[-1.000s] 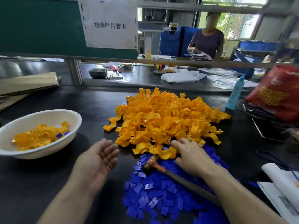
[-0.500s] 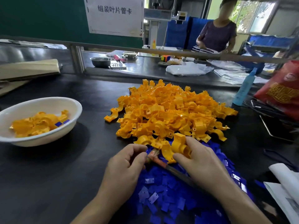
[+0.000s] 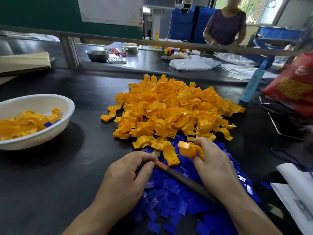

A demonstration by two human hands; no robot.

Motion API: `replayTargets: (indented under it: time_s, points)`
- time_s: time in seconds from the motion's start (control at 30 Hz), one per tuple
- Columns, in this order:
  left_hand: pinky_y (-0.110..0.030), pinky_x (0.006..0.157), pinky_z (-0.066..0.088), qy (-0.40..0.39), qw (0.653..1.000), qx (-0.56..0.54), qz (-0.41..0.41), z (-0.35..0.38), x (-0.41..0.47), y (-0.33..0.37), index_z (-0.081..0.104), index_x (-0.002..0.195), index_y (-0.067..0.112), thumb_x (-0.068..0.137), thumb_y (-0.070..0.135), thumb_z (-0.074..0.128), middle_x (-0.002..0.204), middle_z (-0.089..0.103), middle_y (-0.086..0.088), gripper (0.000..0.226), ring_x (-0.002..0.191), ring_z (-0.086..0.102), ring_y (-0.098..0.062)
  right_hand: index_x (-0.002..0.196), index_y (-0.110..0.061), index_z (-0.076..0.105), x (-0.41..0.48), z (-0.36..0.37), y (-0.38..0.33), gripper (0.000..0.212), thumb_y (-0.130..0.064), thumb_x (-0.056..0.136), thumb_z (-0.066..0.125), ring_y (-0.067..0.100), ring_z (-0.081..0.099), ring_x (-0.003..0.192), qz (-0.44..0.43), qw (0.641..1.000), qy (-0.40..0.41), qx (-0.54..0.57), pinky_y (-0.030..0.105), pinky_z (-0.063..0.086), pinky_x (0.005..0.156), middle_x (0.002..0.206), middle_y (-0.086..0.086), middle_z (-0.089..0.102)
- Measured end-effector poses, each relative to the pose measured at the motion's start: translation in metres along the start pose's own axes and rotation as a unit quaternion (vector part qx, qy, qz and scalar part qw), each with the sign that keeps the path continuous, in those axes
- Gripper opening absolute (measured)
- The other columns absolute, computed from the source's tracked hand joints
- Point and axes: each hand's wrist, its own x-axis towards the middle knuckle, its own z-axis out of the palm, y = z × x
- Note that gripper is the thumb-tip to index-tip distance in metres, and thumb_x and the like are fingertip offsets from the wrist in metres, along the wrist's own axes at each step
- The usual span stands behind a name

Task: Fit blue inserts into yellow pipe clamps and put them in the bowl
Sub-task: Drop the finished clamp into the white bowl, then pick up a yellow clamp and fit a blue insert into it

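A few fitted clamps (image 3: 28, 122) lie in the white bowl (image 3: 68, 103); a heap of yellow pipe clamps (image 3: 169, 112) and blue inserts (image 3: 169, 192) awaits on the desk (image 3: 50, 184). The right grip (image 3: 213, 167) holds one bare clamp (image 3: 190, 150); the left grip (image 3: 125, 175), curled at the inserts, hides its contents.

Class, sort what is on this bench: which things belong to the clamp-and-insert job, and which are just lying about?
Job: yellow clamp pile, blue inserts, white bowl, clamp held in the right hand.
Lying about: steel bowl, blue bottle, red bag, cardboard, papers.
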Motion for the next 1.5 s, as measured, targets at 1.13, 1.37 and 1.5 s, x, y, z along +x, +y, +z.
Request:
replayTargets:
  time_s: [1.13, 1.37, 1.5]
  points:
    - [-0.031, 0.064, 0.058, -0.027, 0.865, -0.441, -0.238, -0.006, 0.018, -0.020, 0.076, 0.104, 0.024, 0.077, 0.032, 0.057, 0.093, 0.074, -0.007, 0.033, 0.082, 0.071, -0.022, 0.125, -0.036, 0.033, -0.040, -0.001, -0.052, 0.061, -0.076, 0.079, 0.039, 0.019, 0.057, 0.084, -0.189, 0.937, -0.245, -0.163, 0.034, 0.046, 0.064, 0.092, -0.007, 0.059]
    - [-0.034, 0.061, 0.059, -0.015, 0.840, -0.465, -0.279, -0.005, 0.019, -0.026, 0.073, 0.102, 0.014, 0.085, 0.025, 0.058, 0.084, 0.070, -0.011, 0.026, 0.076, 0.069, -0.024, 0.116, -0.029, 0.048, -0.040, 0.012, -0.052, 0.025, -0.043, 0.097, 0.041, 0.023, 0.060, 0.091, -0.194, 0.941, -0.221, -0.169, 0.036, 0.046, 0.066, 0.105, -0.004, 0.061]
    - [-0.035, 0.058, 0.060, -0.008, 0.801, -0.513, -0.309, -0.005, 0.020, -0.020, 0.060, 0.112, 0.004, 0.093, 0.008, 0.052, 0.083, 0.072, -0.017, 0.021, 0.070, 0.071, -0.024, 0.106, -0.029, 0.054, -0.037, 0.015, -0.047, 0.017, -0.035, 0.099, 0.039, 0.015, 0.059, 0.089, -0.183, 0.957, -0.188, -0.125, 0.035, 0.052, 0.075, 0.102, -0.008, 0.061]
